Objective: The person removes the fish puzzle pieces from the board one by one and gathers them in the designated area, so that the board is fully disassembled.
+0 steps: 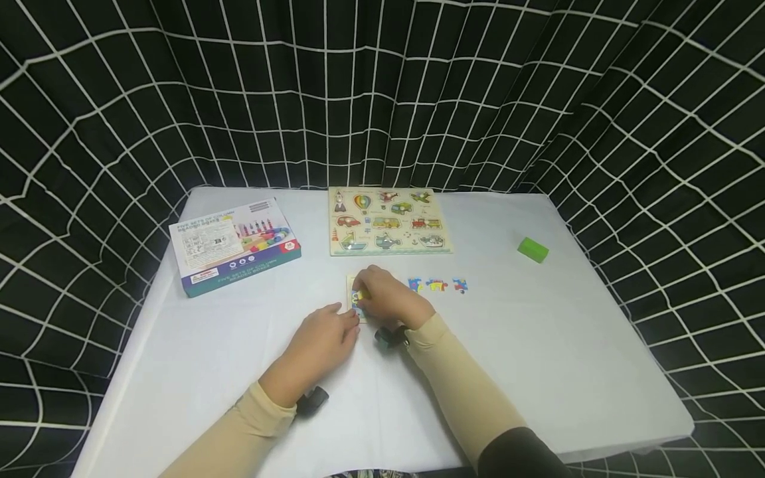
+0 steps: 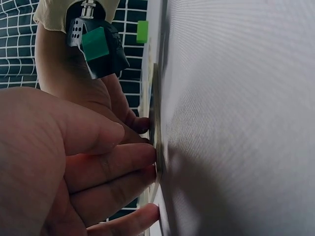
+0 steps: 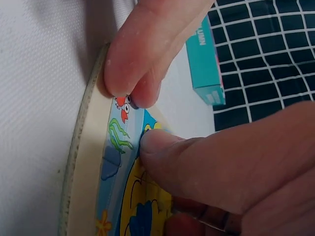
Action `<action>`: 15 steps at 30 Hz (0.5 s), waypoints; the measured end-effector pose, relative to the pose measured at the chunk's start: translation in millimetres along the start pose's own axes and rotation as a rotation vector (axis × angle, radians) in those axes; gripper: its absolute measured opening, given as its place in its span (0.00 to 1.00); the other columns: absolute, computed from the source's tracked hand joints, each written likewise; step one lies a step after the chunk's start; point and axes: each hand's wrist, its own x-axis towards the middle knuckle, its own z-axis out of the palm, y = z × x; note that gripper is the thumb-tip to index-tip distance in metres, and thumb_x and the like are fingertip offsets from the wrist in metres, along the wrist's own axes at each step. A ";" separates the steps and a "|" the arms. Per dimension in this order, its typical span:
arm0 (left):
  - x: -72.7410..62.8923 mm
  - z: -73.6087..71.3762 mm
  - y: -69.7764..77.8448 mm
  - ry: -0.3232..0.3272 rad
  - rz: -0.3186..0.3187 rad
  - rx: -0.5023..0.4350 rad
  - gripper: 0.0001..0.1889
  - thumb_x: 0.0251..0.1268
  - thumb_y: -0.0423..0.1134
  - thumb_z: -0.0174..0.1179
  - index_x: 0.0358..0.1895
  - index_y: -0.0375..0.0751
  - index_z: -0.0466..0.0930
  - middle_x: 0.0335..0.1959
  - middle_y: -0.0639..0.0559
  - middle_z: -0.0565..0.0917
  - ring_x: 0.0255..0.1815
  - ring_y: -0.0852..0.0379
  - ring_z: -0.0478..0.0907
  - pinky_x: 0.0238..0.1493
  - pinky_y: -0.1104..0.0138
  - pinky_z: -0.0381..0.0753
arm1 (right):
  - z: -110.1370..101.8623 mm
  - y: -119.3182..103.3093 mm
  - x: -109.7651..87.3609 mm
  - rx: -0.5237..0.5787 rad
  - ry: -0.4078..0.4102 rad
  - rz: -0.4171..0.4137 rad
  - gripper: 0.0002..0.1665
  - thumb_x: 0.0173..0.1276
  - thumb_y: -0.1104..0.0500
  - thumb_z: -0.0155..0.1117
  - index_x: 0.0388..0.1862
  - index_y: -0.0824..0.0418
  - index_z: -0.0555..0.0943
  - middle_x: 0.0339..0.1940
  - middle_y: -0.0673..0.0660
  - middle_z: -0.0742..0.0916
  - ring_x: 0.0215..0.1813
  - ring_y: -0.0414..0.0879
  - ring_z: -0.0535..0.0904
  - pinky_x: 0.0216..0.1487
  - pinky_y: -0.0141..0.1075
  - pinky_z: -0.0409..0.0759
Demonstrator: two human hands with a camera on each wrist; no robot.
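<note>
A small jigsaw board [image 1: 350,284] with a pale wooden border lies on the white table between both hands. Its sea picture, with a crab, weed and a yellow fish, shows close up in the right wrist view. My right hand [image 1: 385,295] is over the board, pinching a blue and yellow puzzle piece [image 3: 150,123] with thumb and fingers; the far side of the grip is hidden. With its fingertips [image 3: 123,81] on the board's near border, my left hand [image 1: 323,335] steadies it, fingers fairly straight. Loose puzzle pieces [image 1: 437,285] lie in a row right of the board.
Behind the hands lies a larger wooden peg puzzle [image 1: 391,222] with vehicle pictures. A boxed bead set [image 1: 236,245] rests at the back left. Over on the right is a green block [image 1: 533,249]. Dark gridded curtains [image 1: 358,93] surround the table.
</note>
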 end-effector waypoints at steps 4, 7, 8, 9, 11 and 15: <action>-0.2 -0.1 -0.6 0.004 0.002 0.000 0.14 0.79 0.39 0.65 0.58 0.37 0.92 0.59 0.45 0.92 0.70 0.34 0.84 0.74 0.42 0.81 | 3.0 0.6 -1.5 0.039 0.042 -0.013 0.12 0.73 0.68 0.71 0.51 0.60 0.81 0.47 0.55 0.82 0.49 0.50 0.77 0.58 0.43 0.82; -0.5 -0.7 -0.9 -0.007 -0.010 -0.007 0.15 0.80 0.41 0.64 0.59 0.38 0.92 0.60 0.46 0.92 0.71 0.35 0.84 0.74 0.42 0.81 | 6.7 1.1 -5.6 0.072 0.089 -0.021 0.10 0.74 0.71 0.64 0.50 0.59 0.81 0.47 0.54 0.84 0.51 0.50 0.80 0.61 0.44 0.83; -0.6 -1.1 -0.8 -0.013 -0.017 -0.009 0.15 0.80 0.41 0.64 0.59 0.38 0.92 0.61 0.47 0.91 0.71 0.35 0.83 0.75 0.43 0.80 | 8.0 1.5 -7.3 0.085 0.105 -0.026 0.11 0.75 0.71 0.62 0.50 0.59 0.81 0.48 0.54 0.85 0.53 0.50 0.81 0.63 0.45 0.84; -0.7 -1.5 -0.7 -0.014 -0.020 -0.008 0.15 0.80 0.41 0.64 0.59 0.38 0.92 0.61 0.46 0.91 0.71 0.35 0.83 0.75 0.43 0.80 | 9.1 2.0 -9.0 0.094 0.122 -0.036 0.12 0.76 0.72 0.60 0.50 0.59 0.82 0.49 0.54 0.86 0.54 0.50 0.82 0.64 0.46 0.84; -0.9 -2.2 -0.1 -0.017 -0.027 -0.010 0.16 0.81 0.42 0.64 0.60 0.38 0.91 0.62 0.47 0.91 0.72 0.36 0.83 0.75 0.42 0.80 | 11.4 3.5 -12.1 0.110 0.152 -0.056 0.12 0.77 0.72 0.57 0.50 0.59 0.82 0.50 0.54 0.87 0.56 0.50 0.83 0.67 0.47 0.84; -0.9 -1.5 -0.4 -0.012 -0.027 -0.003 0.16 0.80 0.41 0.64 0.60 0.38 0.91 0.61 0.46 0.91 0.71 0.36 0.83 0.75 0.42 0.80 | 13.7 6.4 -16.4 0.124 0.181 -0.102 0.12 0.77 0.72 0.58 0.49 0.59 0.83 0.49 0.55 0.88 0.56 0.50 0.84 0.67 0.47 0.84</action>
